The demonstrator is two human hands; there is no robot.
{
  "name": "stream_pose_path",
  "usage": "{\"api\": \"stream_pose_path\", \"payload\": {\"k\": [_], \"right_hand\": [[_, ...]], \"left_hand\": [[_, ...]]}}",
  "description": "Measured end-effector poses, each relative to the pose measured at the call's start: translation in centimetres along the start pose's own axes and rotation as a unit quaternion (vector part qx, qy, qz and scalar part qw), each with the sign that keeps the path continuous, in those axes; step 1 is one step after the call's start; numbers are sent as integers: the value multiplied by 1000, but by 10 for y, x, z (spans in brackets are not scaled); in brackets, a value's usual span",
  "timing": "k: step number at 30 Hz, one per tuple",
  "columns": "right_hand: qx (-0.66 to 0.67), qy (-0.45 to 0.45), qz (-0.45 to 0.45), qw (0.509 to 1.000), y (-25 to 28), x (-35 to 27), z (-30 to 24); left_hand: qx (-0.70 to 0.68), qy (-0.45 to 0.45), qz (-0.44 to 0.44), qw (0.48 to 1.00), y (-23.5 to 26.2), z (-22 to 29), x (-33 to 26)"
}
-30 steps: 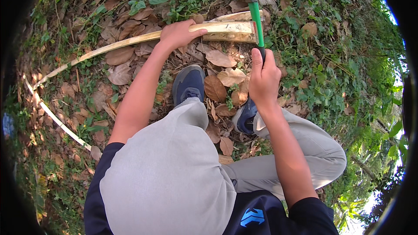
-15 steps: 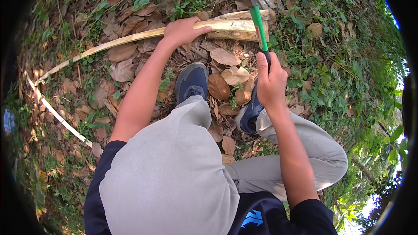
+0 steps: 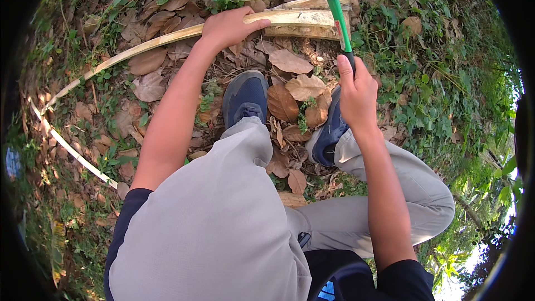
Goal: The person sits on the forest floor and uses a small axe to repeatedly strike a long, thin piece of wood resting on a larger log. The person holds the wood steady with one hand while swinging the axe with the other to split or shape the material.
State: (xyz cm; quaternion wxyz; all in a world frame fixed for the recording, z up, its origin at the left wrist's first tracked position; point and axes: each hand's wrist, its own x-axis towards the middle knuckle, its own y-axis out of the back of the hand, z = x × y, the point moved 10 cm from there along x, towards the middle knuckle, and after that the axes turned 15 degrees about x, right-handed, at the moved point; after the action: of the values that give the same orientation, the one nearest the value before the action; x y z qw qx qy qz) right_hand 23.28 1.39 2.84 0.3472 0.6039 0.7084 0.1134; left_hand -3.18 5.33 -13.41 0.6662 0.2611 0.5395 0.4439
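A hammer (image 3: 340, 22) with a green handle and metal head slants across the right-hand end of a long, pale wooden strip (image 3: 156, 40); whether they touch is unclear. The right hand (image 3: 358, 90) is closed around the hammer's black grip. The left hand (image 3: 227, 29) grips the strip, thumb along its near edge. Beneath that end lies a wood piece (image 3: 304, 32) with a rough side; another pale length (image 3: 317, 3) shows just beyond. Leftward, the strip curves across leaf-covered ground (image 3: 149, 86) to meet a second thin strip (image 3: 78, 155). Nearer are two blue shoes (image 3: 248, 96) and grey trousers (image 3: 206, 223), knees bent. Green plants (image 3: 434, 67) spread along the ground's right side.
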Motion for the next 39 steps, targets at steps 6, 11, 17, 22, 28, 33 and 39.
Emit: {"api": "stream_pose_path", "payload": {"k": [6,11,17,22,28,33,39], "right_hand": [[-68,-74,-47,994,-12,-1,22],[11,45,13,999,-1,-12,-20],[65,105,37,992,-6,-23,-19],[-31,-51,-12,998,-25,-15,26],[38,38,30,998,-4,-19,-25],[10,87,14,996,-15,-15,-12],[-22,-12,-39,999,-38,-16,33]], "left_hand": [[0,-7,0,1000,0,1,2],[1,-13,8,1000,-3,-3,3],[-2,-4,-2,1000,-4,-3,5],[-3,-2,0,1000,-2,-2,3],[-6,-2,6,1000,-3,-5,2],[-16,-1,-5,1000,-1,1,2],[-9,2,16,1000,-1,-7,2]]}}
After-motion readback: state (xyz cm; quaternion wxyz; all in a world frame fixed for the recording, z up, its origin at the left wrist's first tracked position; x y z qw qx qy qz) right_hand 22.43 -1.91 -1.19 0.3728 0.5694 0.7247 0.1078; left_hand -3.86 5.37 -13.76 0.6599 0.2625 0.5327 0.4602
